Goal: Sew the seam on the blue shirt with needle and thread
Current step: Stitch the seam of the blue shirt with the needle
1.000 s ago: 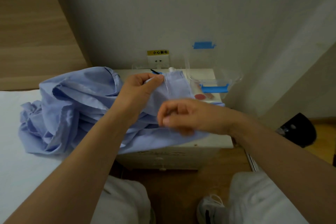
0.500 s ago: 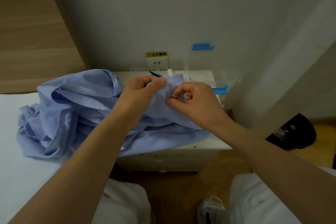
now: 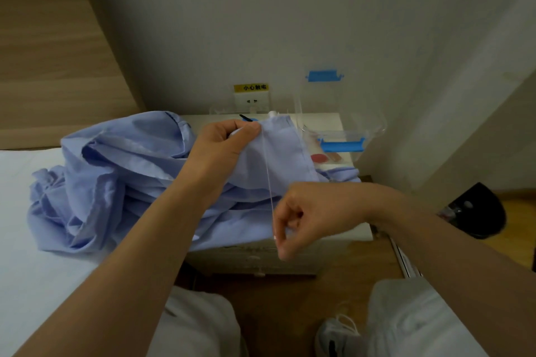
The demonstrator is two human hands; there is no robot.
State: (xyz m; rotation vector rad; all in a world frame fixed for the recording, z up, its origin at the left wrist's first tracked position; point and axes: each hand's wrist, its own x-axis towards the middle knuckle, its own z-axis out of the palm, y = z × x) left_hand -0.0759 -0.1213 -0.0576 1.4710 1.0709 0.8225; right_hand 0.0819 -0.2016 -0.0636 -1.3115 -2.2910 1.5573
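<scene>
Far left, on the white bed (image 3: 20,240): bulk of the blue shirt (image 3: 116,177), heaped and crumpled, spilling rightward onto the desk (image 3: 319,122). Soft, light, limp woven cloth by the look of it; slides and bunches at any tug, so wants holding close to the stitch, not by the loose mass. Pale blue all over, heavily creased, one folded seam edge lifted up toward the wall

Gripped there by the left hand (image 3: 223,145): fingers (image 3: 246,132) curled, thumb and forefinger pinching the raised edge of the shirt right at the top end of the thread (image 3: 268,180). Sensible place to hold; keeps the seam taut against the pull

Down and slightly right from that pinch: the thread itself, pale, very thin, drawn straight and tight across the hanging cloth. Probably weak under a jerk and quick to tangle when slack; best drawn steadily

At its lower end, the right hand (image 3: 307,217), in front of the desk edge and well apart from the left: fingertips (image 3: 282,243) closed in a pinch on the thread, remaining fingers curled in. Needle too small to make out for certain; only a tiny glint at the pinch. If there, sharp, slick, easy to drop; best held by the shank between thumb and forefinger

Further right on the desk: clear plastic box (image 3: 342,145) with blue clasps, lid standing up, just beside the shirt's raised edge
</scene>
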